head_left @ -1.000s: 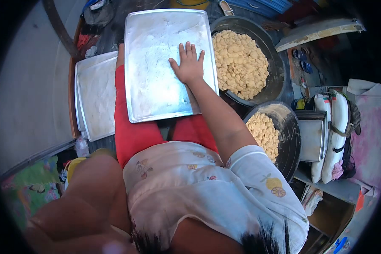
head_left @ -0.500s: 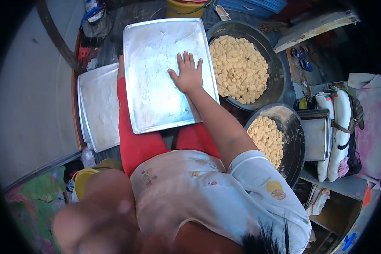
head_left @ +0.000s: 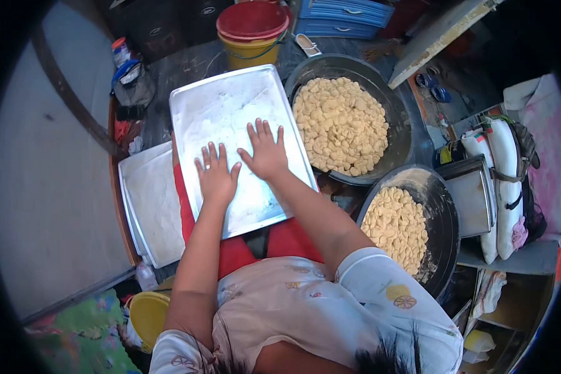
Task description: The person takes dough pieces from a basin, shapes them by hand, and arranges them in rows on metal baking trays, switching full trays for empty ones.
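A metal tray [head_left: 230,100] lies across my lap, over the red trousers. My left hand [head_left: 218,181] rests palm down on its lower left part, fingers spread, a ring on one finger. Right of it, my right hand [head_left: 266,156] also lies flat on the tray with the fingers apart. Neither hand holds anything. Beside the tray on the right stands a large dark basin [head_left: 402,118] full of pale dough-like pieces [head_left: 340,124]. A second dark basin [head_left: 442,237], nearer my body, holds similar pieces [head_left: 396,227].
More metal trays [head_left: 153,199] lie to the left of my legs. Ahead is a yellow bucket [head_left: 249,53] with a red top, near blue drawers [head_left: 343,19]. A yellow container [head_left: 148,318] is at lower left. White sacks [head_left: 505,174] stand at the right.
My left hand has come up from near the camera and now lies on the tray beside my right hand. The view has tilted, so the tray appears lower.
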Action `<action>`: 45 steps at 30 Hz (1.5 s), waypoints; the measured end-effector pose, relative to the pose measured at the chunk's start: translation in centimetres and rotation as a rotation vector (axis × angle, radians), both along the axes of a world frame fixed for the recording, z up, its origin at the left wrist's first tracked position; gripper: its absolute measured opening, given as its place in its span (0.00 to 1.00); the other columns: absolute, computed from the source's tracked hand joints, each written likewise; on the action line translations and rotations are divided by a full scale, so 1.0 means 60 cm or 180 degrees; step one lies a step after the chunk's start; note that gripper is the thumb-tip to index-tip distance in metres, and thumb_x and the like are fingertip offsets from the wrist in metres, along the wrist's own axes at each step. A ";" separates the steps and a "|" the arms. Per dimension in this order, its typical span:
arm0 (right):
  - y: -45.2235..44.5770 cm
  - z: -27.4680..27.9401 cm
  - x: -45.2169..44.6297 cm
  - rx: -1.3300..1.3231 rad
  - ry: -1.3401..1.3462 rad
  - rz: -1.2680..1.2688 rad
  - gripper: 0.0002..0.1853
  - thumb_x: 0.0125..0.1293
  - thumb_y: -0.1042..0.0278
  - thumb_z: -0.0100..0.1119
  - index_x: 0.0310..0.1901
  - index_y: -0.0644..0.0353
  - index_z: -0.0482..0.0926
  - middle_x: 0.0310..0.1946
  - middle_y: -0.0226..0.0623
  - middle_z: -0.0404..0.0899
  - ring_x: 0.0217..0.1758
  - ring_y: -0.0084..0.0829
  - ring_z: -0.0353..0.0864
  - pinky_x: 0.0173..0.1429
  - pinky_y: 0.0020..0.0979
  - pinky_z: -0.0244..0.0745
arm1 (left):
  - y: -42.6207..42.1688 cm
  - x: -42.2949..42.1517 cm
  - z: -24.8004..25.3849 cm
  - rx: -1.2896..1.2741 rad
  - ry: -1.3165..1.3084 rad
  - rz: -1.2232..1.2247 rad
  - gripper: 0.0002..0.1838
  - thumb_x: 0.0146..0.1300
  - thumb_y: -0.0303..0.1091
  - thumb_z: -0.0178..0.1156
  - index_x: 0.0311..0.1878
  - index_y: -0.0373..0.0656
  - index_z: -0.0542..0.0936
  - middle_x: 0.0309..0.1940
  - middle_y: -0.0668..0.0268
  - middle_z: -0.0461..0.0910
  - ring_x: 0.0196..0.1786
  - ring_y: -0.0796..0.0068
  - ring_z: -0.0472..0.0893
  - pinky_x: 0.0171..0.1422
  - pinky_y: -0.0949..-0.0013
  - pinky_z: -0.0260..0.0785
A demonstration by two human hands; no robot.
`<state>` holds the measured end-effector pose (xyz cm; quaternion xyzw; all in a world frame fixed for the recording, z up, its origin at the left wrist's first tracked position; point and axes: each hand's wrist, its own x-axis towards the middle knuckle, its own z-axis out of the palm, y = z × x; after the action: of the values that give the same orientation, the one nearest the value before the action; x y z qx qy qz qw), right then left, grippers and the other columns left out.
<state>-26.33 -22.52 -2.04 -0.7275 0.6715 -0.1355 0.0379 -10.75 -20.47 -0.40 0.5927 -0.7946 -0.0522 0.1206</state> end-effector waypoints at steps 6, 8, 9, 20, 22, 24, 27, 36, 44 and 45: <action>-0.008 0.031 -0.008 0.0671 -0.0171 0.0122 0.44 0.64 0.36 0.47 0.74 0.56 0.52 0.76 0.50 0.47 0.80 0.45 0.42 0.76 0.60 0.28 | -0.037 -0.013 0.033 0.0644 -0.0017 0.0364 0.35 0.70 0.53 0.47 0.72 0.38 0.60 0.74 0.44 0.52 0.77 0.44 0.49 0.77 0.42 0.37; -0.018 0.072 -0.027 0.0594 -0.0616 0.0224 0.43 0.61 0.43 0.57 0.73 0.57 0.55 0.74 0.51 0.50 0.78 0.48 0.47 0.76 0.58 0.38 | -0.066 -0.028 0.068 0.0241 0.0169 0.0250 0.34 0.70 0.51 0.48 0.72 0.38 0.61 0.74 0.44 0.52 0.77 0.44 0.49 0.77 0.43 0.38; -0.022 0.074 -0.035 0.0262 -0.0922 0.0182 0.42 0.60 0.46 0.59 0.72 0.57 0.56 0.73 0.52 0.53 0.77 0.49 0.49 0.76 0.56 0.41 | -0.076 -0.037 0.084 -0.0114 0.0352 0.0169 0.33 0.70 0.50 0.49 0.71 0.38 0.61 0.73 0.44 0.52 0.77 0.44 0.50 0.77 0.43 0.38; -0.053 -0.139 -0.440 0.0034 -0.1609 -0.1828 0.53 0.50 0.48 0.72 0.71 0.63 0.53 0.70 0.64 0.53 0.74 0.58 0.53 0.74 0.47 0.54 | -0.118 -0.086 -0.014 0.0322 -0.0256 0.0060 0.42 0.65 0.59 0.51 0.73 0.39 0.58 0.75 0.42 0.47 0.78 0.42 0.44 0.77 0.42 0.32; -0.042 -0.187 -0.512 0.0617 -0.1363 -0.2353 0.60 0.45 0.45 0.75 0.74 0.56 0.48 0.73 0.62 0.45 0.74 0.59 0.51 0.72 0.48 0.57 | -0.137 -0.131 0.009 0.0213 0.0030 -0.0119 0.40 0.65 0.55 0.53 0.72 0.39 0.59 0.74 0.42 0.48 0.77 0.42 0.44 0.77 0.41 0.33; -0.034 -0.211 -0.535 0.0976 -0.1340 -0.2632 0.63 0.42 0.44 0.77 0.75 0.51 0.45 0.75 0.59 0.41 0.75 0.59 0.50 0.72 0.49 0.59 | -0.146 -0.194 0.040 0.0052 0.0437 -0.0562 0.37 0.62 0.50 0.58 0.70 0.40 0.63 0.74 0.43 0.48 0.77 0.40 0.44 0.77 0.40 0.33; -0.041 -0.227 -0.553 0.1474 -0.0991 -0.2660 0.67 0.37 0.42 0.80 0.76 0.38 0.41 0.77 0.50 0.30 0.76 0.60 0.46 0.68 0.60 0.61 | -0.183 -0.302 0.054 -0.0090 0.0444 -0.1070 0.35 0.63 0.52 0.58 0.69 0.43 0.66 0.75 0.46 0.48 0.78 0.42 0.43 0.77 0.40 0.33; -0.172 -0.252 -0.515 0.2463 -0.0028 -0.2341 0.67 0.36 0.45 0.81 0.74 0.22 0.40 0.78 0.41 0.22 0.77 0.65 0.35 0.61 0.77 0.57 | -0.221 -0.367 -0.013 -0.0166 0.0600 -0.1816 0.21 0.60 0.47 0.59 0.50 0.41 0.79 0.40 0.60 0.82 0.49 0.64 0.80 0.58 0.60 0.66; -0.156 -0.332 -0.535 0.1245 0.0128 -0.2170 0.35 0.48 0.67 0.68 0.61 0.38 0.70 0.68 0.40 0.57 0.66 0.53 0.65 0.55 0.54 0.74 | -0.222 -0.366 0.015 0.0783 0.0376 -0.1779 0.22 0.61 0.47 0.59 0.52 0.41 0.79 0.40 0.58 0.82 0.46 0.60 0.80 0.54 0.58 0.67; -0.152 -0.332 -0.543 0.1203 0.0108 -0.2142 0.35 0.48 0.67 0.68 0.61 0.38 0.70 0.68 0.40 0.57 0.66 0.53 0.65 0.55 0.54 0.74 | -0.223 -0.364 0.014 0.0739 0.0358 -0.1754 0.22 0.61 0.47 0.59 0.52 0.41 0.79 0.40 0.58 0.82 0.46 0.60 0.80 0.54 0.58 0.67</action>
<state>-58.90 -31.66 -21.98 -0.4488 0.8864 -0.0021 0.1136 -32.59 -33.83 0.45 0.3608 -0.9063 -0.2062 0.0771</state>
